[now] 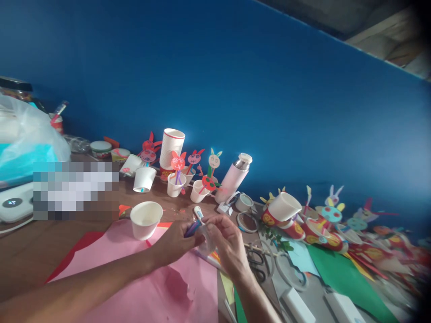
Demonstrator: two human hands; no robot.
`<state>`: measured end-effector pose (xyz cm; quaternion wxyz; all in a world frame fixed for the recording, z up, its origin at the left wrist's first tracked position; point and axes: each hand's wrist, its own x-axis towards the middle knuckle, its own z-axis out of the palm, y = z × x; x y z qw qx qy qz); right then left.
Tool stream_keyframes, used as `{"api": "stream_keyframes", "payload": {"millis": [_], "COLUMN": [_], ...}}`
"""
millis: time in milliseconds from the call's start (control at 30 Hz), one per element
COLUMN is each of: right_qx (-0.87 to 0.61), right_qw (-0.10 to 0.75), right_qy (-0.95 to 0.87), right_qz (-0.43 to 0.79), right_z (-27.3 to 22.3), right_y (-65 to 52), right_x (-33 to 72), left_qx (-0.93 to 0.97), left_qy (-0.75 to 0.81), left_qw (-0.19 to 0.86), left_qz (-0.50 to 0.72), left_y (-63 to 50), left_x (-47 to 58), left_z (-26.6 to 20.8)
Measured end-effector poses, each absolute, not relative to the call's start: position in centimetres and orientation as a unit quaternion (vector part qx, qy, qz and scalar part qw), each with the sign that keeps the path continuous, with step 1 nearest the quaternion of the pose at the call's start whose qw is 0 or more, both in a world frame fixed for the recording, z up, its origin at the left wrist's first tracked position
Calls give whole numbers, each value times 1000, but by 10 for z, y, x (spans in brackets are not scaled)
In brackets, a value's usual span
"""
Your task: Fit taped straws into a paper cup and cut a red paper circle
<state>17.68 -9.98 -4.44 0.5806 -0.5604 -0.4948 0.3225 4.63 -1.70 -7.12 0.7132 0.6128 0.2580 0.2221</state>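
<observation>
My left hand [183, 244] is closed, gripping a blue-purple strip [192, 229] between thumb and fingers. Close against it, the fingers of my right hand [226, 242] pinch a translucent whitish piece [207, 241], which looks like clear tape or film; its exact kind is hard to make out. Both hands hover over a large sheet of pink paper [134, 278], creased near its middle. An upright white paper cup [145, 226] stands left of the hands. Just beyond my fingers is a small white-tipped object [198, 212], partly hidden.
Cups with paper animal faces [177, 161] line the wall beside a cup stack [172, 146] and a pink thermos [235, 177]. Scissors [257, 271], tape rings [292, 271], green paper [346, 278] and red cups [316, 229] crowd the right. A plastic bag [30, 134] sits left.
</observation>
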Motion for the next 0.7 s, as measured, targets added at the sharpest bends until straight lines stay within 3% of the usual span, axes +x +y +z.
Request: {"api": "stream_keyframes", "payload": {"millis": [267,700], "right_qx": [-527,-508], "right_qw": [658,712], "right_qy": [-493,-424], "right_qz": [215,233], "right_z": [-39,-29], "right_y": [-103,-100], "right_x": [165,184], "left_qx": [546,482], "left_qy": [301,170], "left_qw": [770,844], "left_qz": [135,162], "left_y": [-33,-26], "left_x": [53,45], "left_z": [-78,-61]}}
